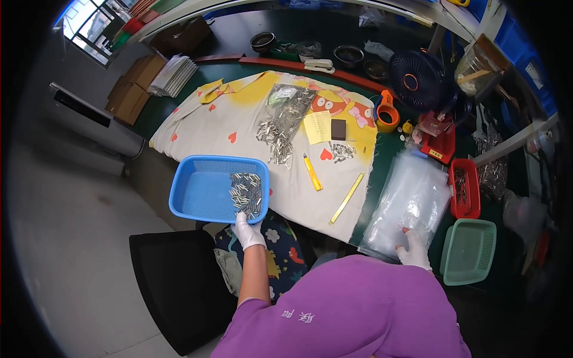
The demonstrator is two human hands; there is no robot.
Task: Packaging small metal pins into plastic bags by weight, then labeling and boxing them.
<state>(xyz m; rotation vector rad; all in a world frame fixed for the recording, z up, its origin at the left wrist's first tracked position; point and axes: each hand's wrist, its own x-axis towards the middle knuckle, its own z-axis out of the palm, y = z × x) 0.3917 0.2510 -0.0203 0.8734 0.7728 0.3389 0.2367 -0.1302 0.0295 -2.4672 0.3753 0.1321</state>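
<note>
My left hand (248, 232), in a white glove, grips the near rim of a blue plastic basket (204, 190) and holds it at the table's near left edge. Small metal pins (245, 194) are heaped at the right end of that basket. On the right, my right hand (413, 252), gloved with bare fingertips, rests at the lower edge of a stack of clear plastic bags (407, 197). Its thumb and finger are apart. More metal pins spill from an opened clear bag (289, 107) on the patterned cloth (203, 128), and a small pile of pins (342, 152) lies to its right.
A yellow cutter knife (312, 173), a yellow strip (347, 198), a paper note (317, 127) and a dark block (338, 129) lie on the cloth. Red (471, 206) and green (449, 256) baskets stand right. A tape dispenser (388, 112) and fan (418, 77) stand behind; a black chair (173, 280) is left.
</note>
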